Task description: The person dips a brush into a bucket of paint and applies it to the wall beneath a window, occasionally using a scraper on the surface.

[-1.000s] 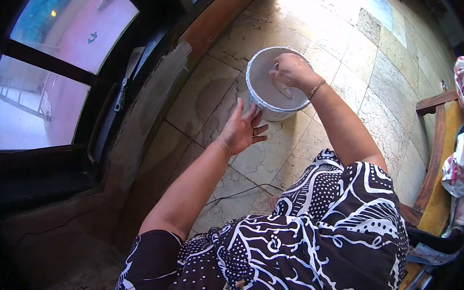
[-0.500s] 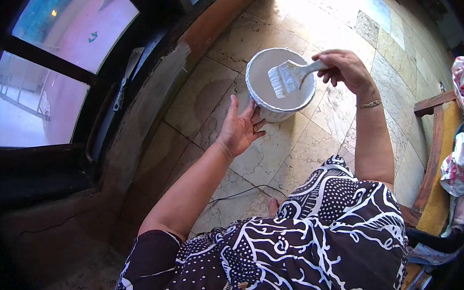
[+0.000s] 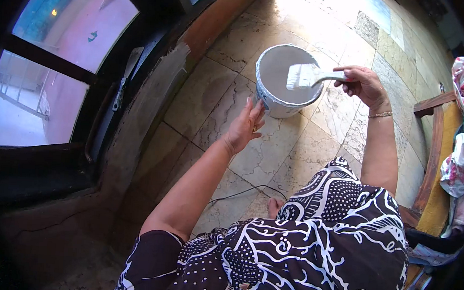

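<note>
My right hand point(image 3: 367, 88) is closed around the handle of a wide paintbrush point(image 3: 304, 76). Its bristles, coated in white, point left over the mouth of a white paint bucket point(image 3: 286, 112). White paint coats the bucket's rim and inner wall. At the bucket's near left side is my left hand point(image 3: 245, 125), its fingers stretched out and its fingertips right at the outer wall. The bucket is tilted slightly, its mouth facing me.
Stone floor tiles point(image 3: 274, 147) lie under the bucket. To the left, a putty knife point(image 3: 125, 80) rests on the dark window frame point(image 3: 48, 64), beside a wall with a pale patch point(image 3: 167, 69). A wooden chair point(image 3: 437, 157) with cloths stands right. A thin cable point(image 3: 239, 192) crosses the floor.
The paintbrush has moved right with my right hand and swung so its bristles point left rather than down. The bucket has shifted slightly right, and my left hand has followed a little.
</note>
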The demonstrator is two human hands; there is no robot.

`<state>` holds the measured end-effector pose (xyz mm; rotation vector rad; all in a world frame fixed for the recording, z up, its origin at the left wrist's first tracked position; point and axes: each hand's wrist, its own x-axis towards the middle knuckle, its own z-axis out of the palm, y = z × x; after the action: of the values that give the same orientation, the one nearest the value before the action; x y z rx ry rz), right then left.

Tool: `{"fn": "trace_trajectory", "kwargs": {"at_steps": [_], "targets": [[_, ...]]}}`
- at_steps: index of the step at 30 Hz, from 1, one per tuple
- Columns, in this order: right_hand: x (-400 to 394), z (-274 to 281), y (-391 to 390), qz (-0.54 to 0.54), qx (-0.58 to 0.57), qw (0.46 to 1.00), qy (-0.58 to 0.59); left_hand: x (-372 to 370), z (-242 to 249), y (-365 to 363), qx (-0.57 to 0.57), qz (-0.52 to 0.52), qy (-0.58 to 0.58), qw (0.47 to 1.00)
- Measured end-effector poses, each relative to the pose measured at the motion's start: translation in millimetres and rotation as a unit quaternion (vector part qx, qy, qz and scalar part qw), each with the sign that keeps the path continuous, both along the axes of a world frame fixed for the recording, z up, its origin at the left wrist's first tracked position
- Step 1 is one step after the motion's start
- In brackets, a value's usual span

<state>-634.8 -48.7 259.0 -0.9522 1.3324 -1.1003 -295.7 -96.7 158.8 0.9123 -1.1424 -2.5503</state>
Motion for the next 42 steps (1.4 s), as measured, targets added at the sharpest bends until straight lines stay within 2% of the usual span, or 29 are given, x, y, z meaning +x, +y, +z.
{"fn": "trace_trajectory", "kwargs": {"at_steps": [2, 5, 6, 9, 10, 12, 14, 16, 17, 22, 23, 27, 29, 30, 32, 33, 35, 36, 37, 42], "targets": [[-1, 2, 7, -0.001, 0.022, 1.0, 0.021, 8, -2, 6, -0.022, 0.046, -0.068, 0.996], [4, 8, 15, 0.014, 0.124, 0.986, 0.11, 29, -18, 17, -0.045, 0.085, -0.135, 0.986], [5, 6, 13, 0.013, 0.124, 0.986, 0.111, 37, -23, 21, -0.045, 0.084, -0.134, 0.986], [14, 1, 2, -0.001, 0.179, 0.939, 0.292, 63, -40, 30, -0.041, 0.131, -0.183, 0.973], [17, 1, -2, -0.001, 0.179, 0.939, 0.292, 72, -46, 32, -0.056, 0.136, -0.207, 0.967], [20, 2, -7, 0.008, 0.156, 0.907, 0.392, 86, -53, 36, -0.073, 0.142, -0.23, 0.96], [24, 6, -7, 0.004, 0.14, 0.902, 0.409, 97, -58, 41, -0.097, 0.138, -0.288, 0.943], [25, 8, -5, 0.045, 0.101, 0.885, 0.453, 101, -57, 42, -0.064, 0.151, -0.262, 0.951], [25, 8, -4, 0.047, 0.101, 0.885, 0.453, 102, -57, 44, -0.031, 0.162, -0.236, 0.958], [26, 1, 10, -0.008, 0.108, 0.93, 0.35, 92, -38, 42, -0.029, 0.172, -0.189, 0.966], [25, -6, 13, -0.012, 0.117, 0.913, 0.391, 93, -36, 40, -0.036, 0.173, -0.182, 0.967], [27, -4, 19, -0.018, 0.075, 0.926, 0.368, 116, -43, 35, -0.013, 0.206, -0.199, 0.958], [24, -3, 22, -0.017, 0.084, 0.913, 0.398, 131, -51, 34, -0.005, 0.253, -0.238, 0.938], [23, -3, 24, -0.019, 0.083, 0.913, 0.398, 148, -76, 31, -0.007, 0.253, -0.237, 0.938], [20, -5, 26, 0.001, 0.06, 0.877, 0.477, 181, -136, 23, -0.207, 0.188, -0.372, 0.885], [23, 1, 26, -0.006, 0.08, 0.87, 0.487, 180, -118, 24, -0.206, 0.188, -0.372, 0.885], [30, 6, 28, -0.006, 0.085, 0.874, 0.478, 172, -59, 31, -0.27, 0.115, -0.55, 0.782], [31, 8, 29, -0.006, 0.087, 0.878, 0.471, 177, -63, 31, -0.27, 0.115, -0.55, 0.782], [31, 0, 30, 0.004, 0.085, 0.845, 0.528, 185, -70, 30, -0.285, 0.095, -0.557, 0.774], [37, -5, 32, -0.007, 0.076, 0.83, 0.553, 202, -92, 36, -0.311, 0.058, -0.561, 0.765]]}}
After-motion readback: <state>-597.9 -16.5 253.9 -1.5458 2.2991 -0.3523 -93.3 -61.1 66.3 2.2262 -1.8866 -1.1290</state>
